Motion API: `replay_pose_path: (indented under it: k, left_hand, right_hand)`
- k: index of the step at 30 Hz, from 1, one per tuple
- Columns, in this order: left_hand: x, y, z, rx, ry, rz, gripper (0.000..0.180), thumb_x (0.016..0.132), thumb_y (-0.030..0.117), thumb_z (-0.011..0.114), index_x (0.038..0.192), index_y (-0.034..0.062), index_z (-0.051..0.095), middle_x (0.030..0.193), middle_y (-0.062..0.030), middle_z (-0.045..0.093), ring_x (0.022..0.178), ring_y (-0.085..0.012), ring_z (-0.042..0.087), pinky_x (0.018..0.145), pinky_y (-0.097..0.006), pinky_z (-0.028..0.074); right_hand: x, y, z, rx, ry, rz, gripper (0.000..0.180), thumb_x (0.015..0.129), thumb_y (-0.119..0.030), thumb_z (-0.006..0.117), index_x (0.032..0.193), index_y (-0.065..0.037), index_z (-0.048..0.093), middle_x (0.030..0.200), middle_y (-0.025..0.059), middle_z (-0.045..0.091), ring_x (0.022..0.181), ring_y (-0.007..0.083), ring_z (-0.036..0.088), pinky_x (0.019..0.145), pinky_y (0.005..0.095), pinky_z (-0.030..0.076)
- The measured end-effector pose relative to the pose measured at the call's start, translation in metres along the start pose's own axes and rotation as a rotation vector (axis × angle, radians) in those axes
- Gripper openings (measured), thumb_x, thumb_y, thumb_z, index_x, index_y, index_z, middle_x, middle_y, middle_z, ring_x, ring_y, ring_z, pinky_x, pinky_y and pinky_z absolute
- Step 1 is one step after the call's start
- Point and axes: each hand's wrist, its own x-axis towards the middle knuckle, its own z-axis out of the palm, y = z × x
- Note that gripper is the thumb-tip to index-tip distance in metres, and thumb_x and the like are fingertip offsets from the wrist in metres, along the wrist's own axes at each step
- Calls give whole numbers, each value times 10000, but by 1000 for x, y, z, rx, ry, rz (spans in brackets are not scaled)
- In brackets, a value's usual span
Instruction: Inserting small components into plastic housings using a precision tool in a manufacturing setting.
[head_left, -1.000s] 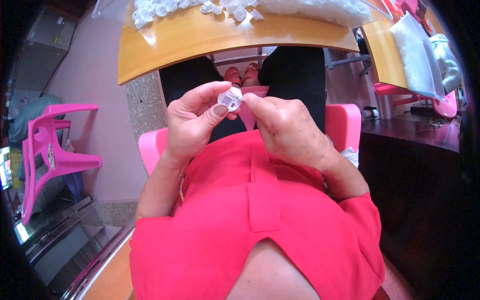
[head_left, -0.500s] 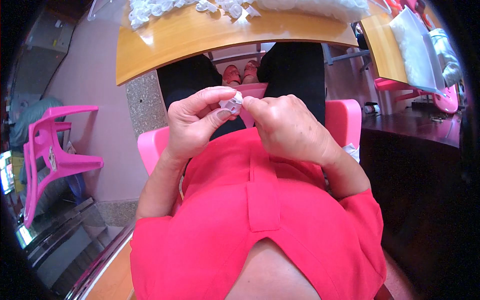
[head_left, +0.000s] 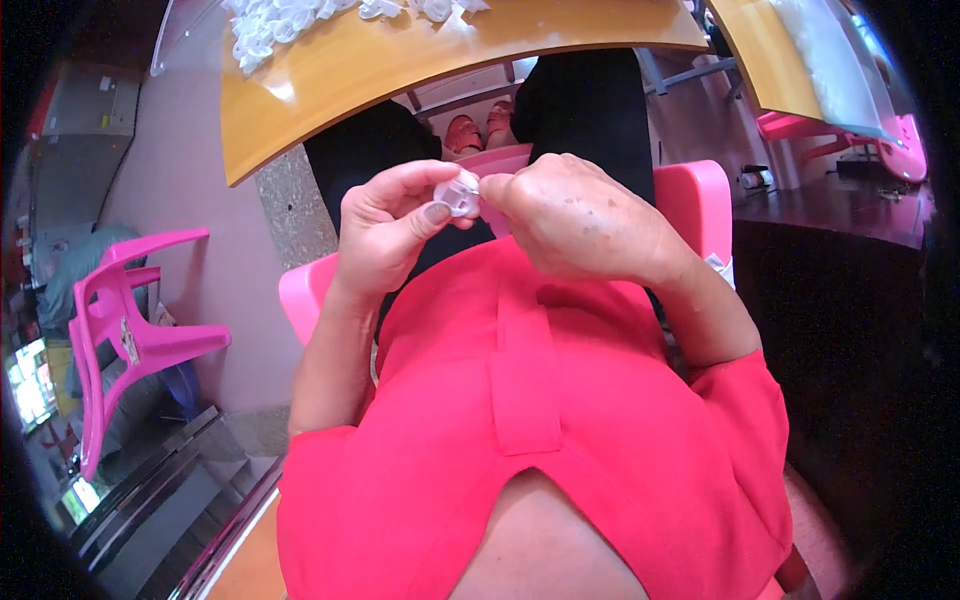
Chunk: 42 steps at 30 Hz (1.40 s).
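Above my lap, my left hand [head_left: 392, 222] pinches a small whitish, translucent plastic piece [head_left: 458, 195] between thumb and fingers. It looks rounded, with a recess in its middle. My right hand [head_left: 580, 215] is closed at the piece's right side, its thumb and forefinger pressed together against the edge. Whether those fingertips grip the piece itself or some tiny part is hidden. Beyond my hands, many similar white plastic pieces [head_left: 285, 25] lie heaped on the wooden table [head_left: 450, 70].
A pink plastic stool [head_left: 150, 340] lies tipped over on the floor at left. Pink chair arms [head_left: 697, 215] flank me. To the right stand a second wooden table [head_left: 765, 60] with a translucent bin [head_left: 830, 75] and a dark glossy surface [head_left: 830, 212].
The plastic piece has turned, so its rounded, recessed face now shows. Both hands remain together at it. The whole view has shifted slightly.
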Motion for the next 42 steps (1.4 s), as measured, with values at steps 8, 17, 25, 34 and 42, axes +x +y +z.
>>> replay_pose_path:
  k: [8, 17, 25, 34, 42]
  left_hand:
    - [2, 7, 5, -199, 33, 3, 298, 897, 14, 580, 1186, -54, 556, 1121, -227, 616, 924, -263, 650, 826, -375, 553]
    - [0, 1, 4, 24, 55, 84, 260, 863, -36, 605, 1122, -57, 603, 1112, -198, 628, 917, -231, 648, 834, -347, 549]
    - [-2, 6, 8, 195, -4, 73, 237, 826, -107, 605, 1058, -64, 632, 1054, -163, 637, 932, -207, 633, 846, -330, 540]
    - [0, -1, -3, 80, -46, 56, 254, 839, -48, 625, 1091, -66, 612, 1052, -159, 640, 931, -212, 636, 839, -337, 534]
    - [2, 0, -3, -43, 97, 40, 326, 868, 8, 621, 1182, -56, 563, 1076, -183, 646, 912, -234, 651, 825, -349, 543]
  right_hand:
    - [-2, -11, 0, -97, -6, 96, 165, 742, 21, 571, 906, 36, 568, 699, 205, 628, 659, 361, 642, 595, 430, 507]
    - [-2, -14, 8, -145, 43, 60, 178, 759, -6, 549, 932, 27, 577, 722, 215, 637, 692, 368, 651, 618, 433, 520]
    - [9, 17, -1, 262, -155, -66, 77, 794, 6, 542, 794, 52, 603, 688, 233, 592, 670, 379, 613, 594, 410, 476]
    - [12, 21, 11, 364, -137, -6, 111, 829, -12, 524, 836, 52, 614, 715, 224, 605, 683, 345, 621, 623, 395, 484]
    - [13, 10, 9, 301, -46, 98, 126, 846, -23, 522, 868, 49, 622, 738, 225, 612, 719, 353, 632, 648, 401, 493]
